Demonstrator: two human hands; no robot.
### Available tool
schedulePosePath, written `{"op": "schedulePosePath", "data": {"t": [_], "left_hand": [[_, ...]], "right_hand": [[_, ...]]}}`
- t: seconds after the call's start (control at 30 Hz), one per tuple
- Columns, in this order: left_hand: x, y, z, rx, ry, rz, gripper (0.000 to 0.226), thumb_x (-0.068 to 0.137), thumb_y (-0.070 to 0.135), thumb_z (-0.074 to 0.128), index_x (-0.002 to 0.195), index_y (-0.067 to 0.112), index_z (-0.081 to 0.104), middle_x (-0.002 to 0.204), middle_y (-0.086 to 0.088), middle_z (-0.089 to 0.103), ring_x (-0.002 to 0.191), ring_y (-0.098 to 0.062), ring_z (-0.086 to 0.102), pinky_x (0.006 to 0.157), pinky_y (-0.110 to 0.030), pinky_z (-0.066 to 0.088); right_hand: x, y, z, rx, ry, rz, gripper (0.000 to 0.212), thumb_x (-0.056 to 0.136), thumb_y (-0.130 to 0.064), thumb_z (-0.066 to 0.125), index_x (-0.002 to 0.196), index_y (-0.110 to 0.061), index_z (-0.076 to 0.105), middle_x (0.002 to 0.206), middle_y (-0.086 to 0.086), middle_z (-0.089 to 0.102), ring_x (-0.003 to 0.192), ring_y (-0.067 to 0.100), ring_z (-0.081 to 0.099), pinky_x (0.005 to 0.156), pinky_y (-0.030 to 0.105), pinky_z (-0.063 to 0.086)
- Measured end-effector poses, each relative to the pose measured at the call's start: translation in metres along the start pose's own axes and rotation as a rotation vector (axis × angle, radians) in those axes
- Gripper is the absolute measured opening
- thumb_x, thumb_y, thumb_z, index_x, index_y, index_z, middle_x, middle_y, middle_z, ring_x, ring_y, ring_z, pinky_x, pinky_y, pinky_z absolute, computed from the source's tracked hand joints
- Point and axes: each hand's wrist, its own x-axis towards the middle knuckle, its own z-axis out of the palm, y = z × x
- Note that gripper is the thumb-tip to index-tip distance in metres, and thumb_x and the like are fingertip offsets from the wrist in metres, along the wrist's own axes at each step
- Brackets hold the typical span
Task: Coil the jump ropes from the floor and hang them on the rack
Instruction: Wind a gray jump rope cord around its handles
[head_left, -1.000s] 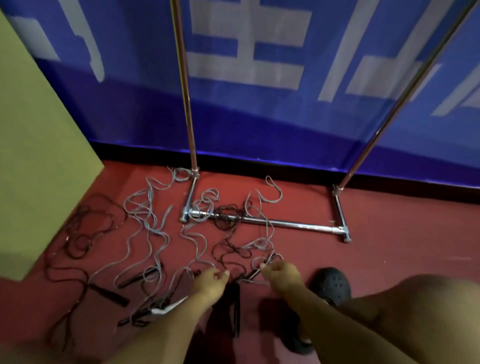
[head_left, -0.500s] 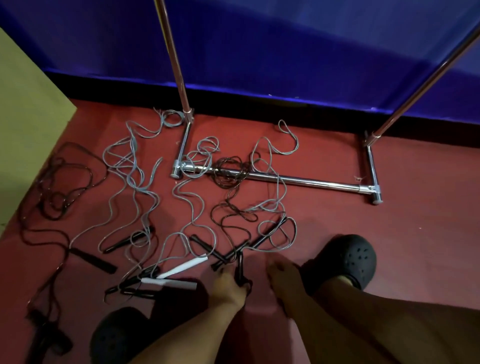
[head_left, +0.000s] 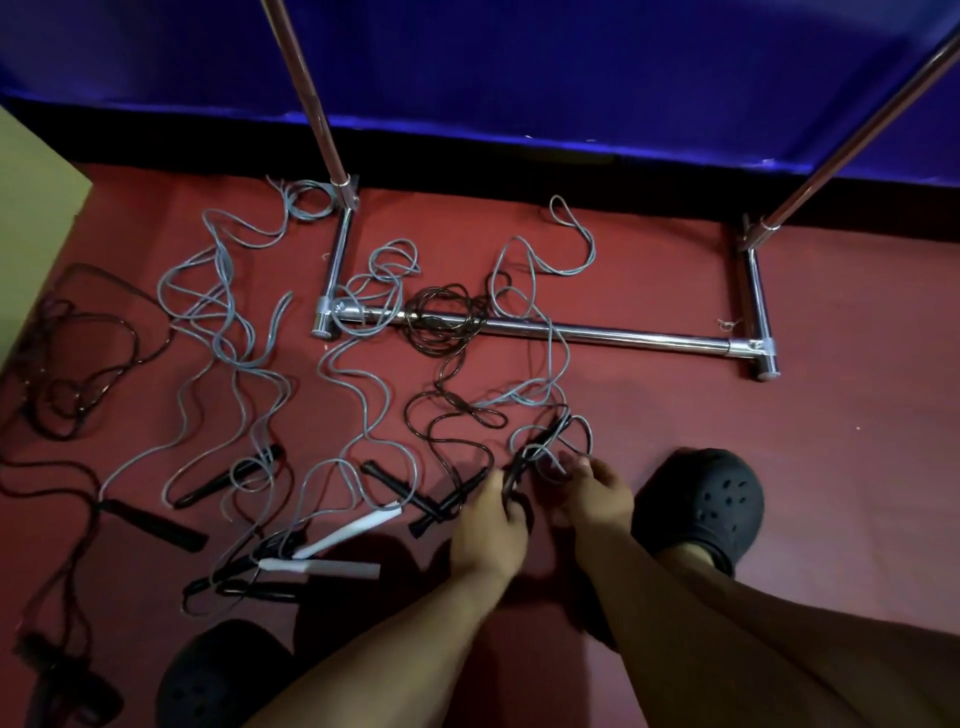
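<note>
Below, left hand (head_left: 485, 525) gripping slim black handle (head_left: 514, 475), tangled grey cords (head_left: 228, 332)

There is one view only, from the camera on my head, so no second view shares anything with it. It looks forward and steeply down at the red floor (head_left: 675, 441) in front of me. The chrome rack (head_left: 597, 332) lies across the upper middle, with the blue wall (head_left: 519, 62) beyond it. Nearer than the rack, low in the view and close to the camera, come my forearms and shoes.
</note>
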Motion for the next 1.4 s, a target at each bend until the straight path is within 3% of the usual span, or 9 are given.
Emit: {"op": "schedulePosePath", "data": {"t": [0.2,0.4,0.57,0.73,0.87,1.0,1.13,1.27,1.4], "left_hand": [[0.043,0.007,-0.002,0.194,-0.159,-0.06,0.033,0.087,0.038,0.069,0.11,0.015,0.067,0.108,-0.012,0.072,0.107,-0.033,0.066,0.085,-0.035,0.052],[0.043,0.02,0.019,0.421,-0.233,-0.03,0.041,0.083,0.047,0.068,0.112,0.018,0.067,0.113,-0.01,0.07,0.108,-0.033,0.066,0.084,-0.037,0.054],[0.015,0.047,0.004,0.185,-0.276,-0.02,0.026,0.083,0.046,0.057,0.084,0.021,0.063,0.09,-0.005,0.073,0.089,-0.028,0.068,0.069,-0.029,0.047],[-0.026,0.093,-0.061,0.12,-0.427,0.154,0.02,0.089,0.031,0.052,0.074,0.018,0.056,0.083,-0.005,0.075,0.047,-0.012,0.062,0.054,-0.019,0.046],[-0.068,0.141,-0.141,0.264,-0.474,0.351,0.02,0.076,0.037,0.049,0.08,0.019,0.059,0.092,-0.012,0.076,0.049,-0.013,0.062,0.05,-0.019,0.045],[-0.12,0.181,-0.219,0.224,-0.336,0.466,0.01,0.087,0.022,0.057,0.078,0.02,0.059,0.07,0.002,0.069,0.052,-0.017,0.062,0.051,-0.018,0.044],[-0.166,0.203,-0.293,0.177,-0.213,0.527,0.017,0.08,0.029,0.06,0.082,0.013,0.064,0.077,-0.011,0.075,0.064,-0.037,0.071,0.058,-0.033,0.05],[-0.174,0.207,-0.337,0.128,-0.197,0.556,0.011,0.094,0.019,0.058,0.086,0.013,0.061,0.083,-0.004,0.078,0.052,-0.019,0.067,0.055,-0.032,0.043],[-0.153,0.192,-0.334,-0.169,-0.182,0.474,0.018,0.1,0.017,0.054,0.085,0.008,0.058,0.081,-0.007,0.076,0.042,-0.013,0.059,0.038,-0.02,0.032]], "right_hand": [[0.004,-0.022,-0.018,0.28,0.113,0.022,0.025,0.097,-0.01,0.057,0.119,-0.009,0.068,0.092,0.012,0.071,0.075,0.02,0.061,0.071,0.036,0.053],[0.003,-0.04,-0.021,0.4,0.081,0.086,0.024,0.098,-0.008,0.055,0.119,-0.017,0.063,0.066,0.002,0.06,0.042,0.006,0.052,0.041,0.017,0.044],[-0.014,-0.037,-0.048,0.481,0.195,0.143,0.026,0.098,-0.005,0.053,0.123,-0.011,0.059,0.073,0.01,0.061,0.042,0.01,0.057,0.041,0.019,0.045],[-0.049,-0.054,-0.065,0.049,0.247,-0.059,0.039,0.094,-0.023,0.057,0.131,-0.009,0.06,0.129,0.017,0.058,0.118,0.035,0.057,0.1,0.041,0.043],[-0.109,-0.121,-0.068,-0.037,0.216,-0.387,0.045,0.1,-0.033,0.049,0.14,-0.015,0.052,0.157,0.008,0.031,0.141,0.029,0.036,0.113,0.039,0.028],[-0.17,-0.195,-0.071,0.157,0.0,-0.567,0.046,0.101,-0.047,0.038,0.094,-0.023,0.076,0.107,0.008,0.073,0.105,0.028,0.063,0.098,0.042,0.048],[-0.234,-0.267,-0.094,0.007,-0.265,-0.783,0.07,0.101,-0.059,0.025,0.076,-0.016,0.075,0.071,0.009,0.073,0.077,0.026,0.067,0.074,0.036,0.048],[-0.258,-0.313,-0.111,-0.336,-0.442,-0.983,0.077,0.097,-0.068,0.017,0.083,-0.021,0.076,0.067,0.001,0.07,0.066,0.013,0.061,0.072,0.033,0.047],[-0.238,-0.311,-0.11,-0.418,-0.444,-0.938,0.076,0.09,-0.071,0.018,0.093,-0.025,0.078,0.093,-0.008,0.076,0.09,0.004,0.069,0.091,0.027,0.047]]}}
